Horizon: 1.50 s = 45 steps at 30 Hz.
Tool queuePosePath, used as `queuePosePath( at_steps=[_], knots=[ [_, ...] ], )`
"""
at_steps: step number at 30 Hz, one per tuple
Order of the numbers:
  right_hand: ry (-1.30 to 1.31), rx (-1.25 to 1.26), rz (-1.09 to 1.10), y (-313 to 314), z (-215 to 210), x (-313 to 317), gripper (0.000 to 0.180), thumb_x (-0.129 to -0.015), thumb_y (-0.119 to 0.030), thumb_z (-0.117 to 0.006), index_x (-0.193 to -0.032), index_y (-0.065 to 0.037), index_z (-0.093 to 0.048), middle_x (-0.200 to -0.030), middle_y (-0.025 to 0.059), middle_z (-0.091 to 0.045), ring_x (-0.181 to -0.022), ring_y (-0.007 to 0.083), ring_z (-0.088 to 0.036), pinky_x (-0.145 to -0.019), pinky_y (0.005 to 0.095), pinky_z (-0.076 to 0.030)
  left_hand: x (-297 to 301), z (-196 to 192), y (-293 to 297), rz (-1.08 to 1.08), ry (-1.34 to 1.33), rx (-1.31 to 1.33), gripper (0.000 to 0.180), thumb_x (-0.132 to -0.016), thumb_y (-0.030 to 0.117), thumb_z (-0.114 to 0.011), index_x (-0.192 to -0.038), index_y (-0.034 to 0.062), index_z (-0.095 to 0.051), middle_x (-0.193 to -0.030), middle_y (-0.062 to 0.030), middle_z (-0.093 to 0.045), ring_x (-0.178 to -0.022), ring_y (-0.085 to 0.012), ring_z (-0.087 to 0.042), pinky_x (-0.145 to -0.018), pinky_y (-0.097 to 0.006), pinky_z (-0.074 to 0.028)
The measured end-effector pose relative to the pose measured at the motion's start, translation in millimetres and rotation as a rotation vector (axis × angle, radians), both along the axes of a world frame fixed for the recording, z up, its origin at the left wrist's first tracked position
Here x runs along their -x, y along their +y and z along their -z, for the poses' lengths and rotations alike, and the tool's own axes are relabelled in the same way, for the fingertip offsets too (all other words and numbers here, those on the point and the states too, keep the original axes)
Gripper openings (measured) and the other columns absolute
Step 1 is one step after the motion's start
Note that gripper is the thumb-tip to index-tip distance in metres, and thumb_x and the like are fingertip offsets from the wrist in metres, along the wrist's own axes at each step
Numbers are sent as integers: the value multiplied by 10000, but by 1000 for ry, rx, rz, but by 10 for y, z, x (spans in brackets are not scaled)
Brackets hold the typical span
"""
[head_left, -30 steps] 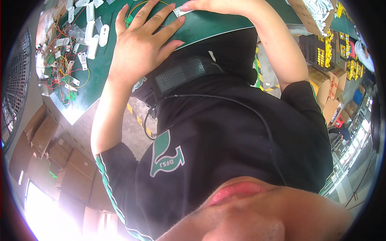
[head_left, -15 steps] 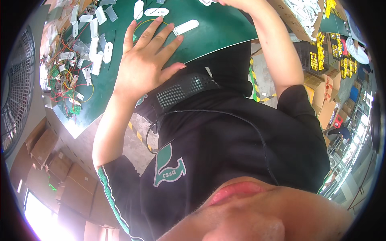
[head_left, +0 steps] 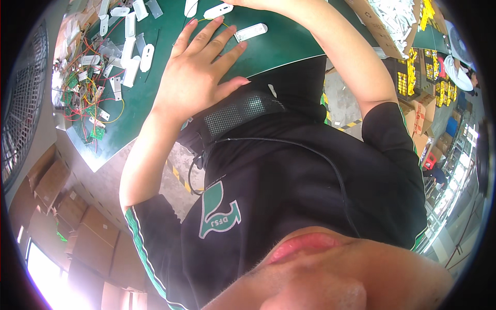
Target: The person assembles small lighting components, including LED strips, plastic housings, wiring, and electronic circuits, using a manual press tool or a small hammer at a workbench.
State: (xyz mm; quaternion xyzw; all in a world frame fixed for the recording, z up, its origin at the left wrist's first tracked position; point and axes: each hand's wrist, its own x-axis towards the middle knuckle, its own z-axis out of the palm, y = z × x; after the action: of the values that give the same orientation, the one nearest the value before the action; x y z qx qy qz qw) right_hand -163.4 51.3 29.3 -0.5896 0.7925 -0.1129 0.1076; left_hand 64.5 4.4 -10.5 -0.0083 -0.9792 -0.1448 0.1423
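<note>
My left hand [head_left: 199, 75] lies palm down over the green table [head_left: 170, 57], its fingers spread. By its fingertips runs a thin yellow wire [head_left: 206, 19]. A long white plastic shell with rounded end [head_left: 251, 32] rests just right of these fingers. Beyond them is another white oval shell with slots [head_left: 218, 11]. My right hand [head_left: 258, 4] reaches in at the top edge, close to that slotted shell. Most of its fingers are cut off by the picture's edge, so what it holds is hidden. One more white shell [head_left: 190, 7] lies farther left.
White shells and clear plastic pieces [head_left: 129, 49] are strewn on the table's left, beside a tangle of wires and green circuit boards [head_left: 90, 98]. A carton of white parts [head_left: 390, 26] stands at right. A large fan [head_left: 23, 98] is at far left, above stacked cartons [head_left: 95, 237].
My right hand has come leftward along the top edge, nearer the slotted shell. My left hand stays spread on the table. The whole view has shifted slightly.
</note>
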Motion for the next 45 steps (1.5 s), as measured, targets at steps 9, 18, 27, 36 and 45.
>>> queuePosePath(
  at_steps=[9,18,27,36,45],
  knots=[
    [133,147,79,61,30,78,241,-858,-201,-651,-822,33,-693,-785,265,-691,-792,435,-702,-750,503,-567,0,21,-2,-9,5,-15,566,-813,454,-790,-1308,194,-708,-1431,-83,-615,-1403,-302,-509,-1209,-536,-319],
    [-829,218,340,576,-150,114,132,-938,-71,-650,-820,-11,-659,-698,21,-658,-517,63,-556,-459,221,-415,-5,49,-8,-20,26,-20,520,-841,433,-775,-1304,205,-711,-1426,-66,-619,-1396,-293,-514,-1206,-533,-324],
    [-1102,-67,437,891,172,-120,152,-997,-135,-672,-897,-21,-658,-782,39,-693,-540,66,-581,-459,211,-430,19,9,7,-23,-3,-12,517,-831,426,-787,-1302,225,-714,-1417,-64,-624,-1396,-291,-512,-1201,-533,-327],
    [-1132,1,428,960,131,-37,126,-998,-74,-637,-1107,-12,-645,-773,13,-656,-549,58,-562,-469,202,-419,27,-34,34,-31,5,30,500,-844,429,-781,-1300,233,-716,-1438,-59,-612,-1404,-299,-501,-1199,-526,-325],
    [-977,201,388,1048,-93,158,122,-1024,-110,-624,-1110,-24,-627,-837,25,-670,-575,47,-550,-494,188,-417,37,-49,32,-22,24,31,497,-856,431,-769,-1309,234,-711,-1450,-56,-605,-1408,-302,-496,-1199,-522,-326]
  ],
)
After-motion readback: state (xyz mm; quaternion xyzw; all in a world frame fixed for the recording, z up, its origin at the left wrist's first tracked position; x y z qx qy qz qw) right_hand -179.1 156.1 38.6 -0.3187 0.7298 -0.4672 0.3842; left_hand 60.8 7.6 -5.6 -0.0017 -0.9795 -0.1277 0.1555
